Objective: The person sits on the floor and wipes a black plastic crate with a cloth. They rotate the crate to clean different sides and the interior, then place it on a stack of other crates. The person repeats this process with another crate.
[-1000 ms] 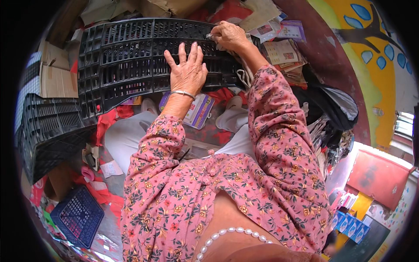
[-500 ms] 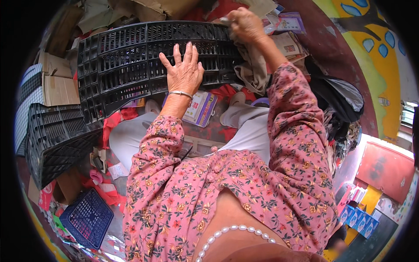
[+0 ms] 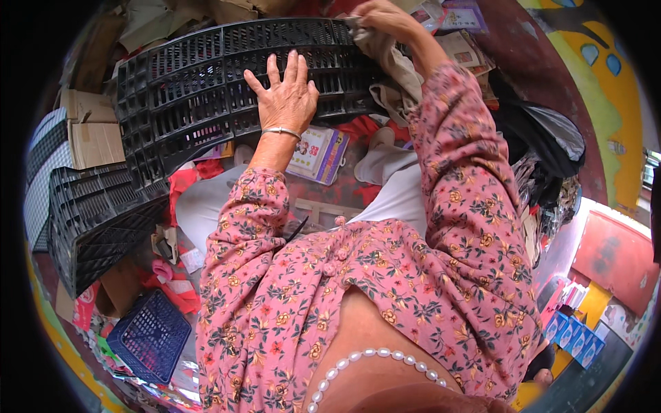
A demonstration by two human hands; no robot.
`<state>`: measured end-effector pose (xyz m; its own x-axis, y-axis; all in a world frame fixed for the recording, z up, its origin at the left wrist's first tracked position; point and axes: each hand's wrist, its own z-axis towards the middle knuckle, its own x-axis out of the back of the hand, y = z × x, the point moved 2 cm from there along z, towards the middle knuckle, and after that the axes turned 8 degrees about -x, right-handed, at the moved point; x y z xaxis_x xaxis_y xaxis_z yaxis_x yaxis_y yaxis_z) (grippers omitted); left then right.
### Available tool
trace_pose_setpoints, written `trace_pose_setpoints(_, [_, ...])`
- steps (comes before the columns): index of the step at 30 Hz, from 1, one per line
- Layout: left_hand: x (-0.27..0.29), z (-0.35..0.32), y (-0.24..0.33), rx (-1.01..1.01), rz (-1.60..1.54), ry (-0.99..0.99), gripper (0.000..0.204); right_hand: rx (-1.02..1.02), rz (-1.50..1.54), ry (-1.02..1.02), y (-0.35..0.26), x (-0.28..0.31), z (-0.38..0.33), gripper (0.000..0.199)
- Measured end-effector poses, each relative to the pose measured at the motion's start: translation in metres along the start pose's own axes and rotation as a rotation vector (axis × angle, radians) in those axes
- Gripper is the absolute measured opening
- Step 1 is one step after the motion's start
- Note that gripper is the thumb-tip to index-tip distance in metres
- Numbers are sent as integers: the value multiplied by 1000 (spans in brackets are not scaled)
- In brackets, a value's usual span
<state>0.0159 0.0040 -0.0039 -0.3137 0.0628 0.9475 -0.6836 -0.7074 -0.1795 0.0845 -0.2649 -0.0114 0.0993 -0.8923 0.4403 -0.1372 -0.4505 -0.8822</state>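
Far left, a second crate (image 3: 93, 217) leans in under some cardboard (image 3: 96, 141), and right next to it here's the black crate (image 3: 206, 89), stretched across in front of the person, all ribs and long rows of narrow slots. The left hand (image 3: 287, 102) is flat on its middle, fingers spread wide and gripping nothing. Over at its right end, the right hand (image 3: 384, 19) has its fingers curled around a beige cloth (image 3: 396, 65), creased and hanging in limp folds.
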Motion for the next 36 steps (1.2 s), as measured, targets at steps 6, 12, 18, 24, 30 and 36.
trace_pose_setpoints(6, [3,8,7,-11,-16,24,49,152,-492,423,-43,-25,-71,17])
trace_pose_setpoints(12, [4,16,2,1,58,16,48,254,-951,417,-54,-90,-72,13])
trace_pose_setpoints(18, [-1,8,2,-2,92,-46,49,-84,-637,457,-22,-27,-106,24])
trace_pose_setpoints(24, [4,11,9,15,106,-70,48,-120,646,999,19,82,-189,13])
trace_pose_setpoints(30, [-7,10,2,-22,67,-63,49,9,926,799,90,102,-153,19])
trace_pose_setpoints(36, [5,3,2,-5,115,-90,48,56,1019,923,42,44,-112,12])
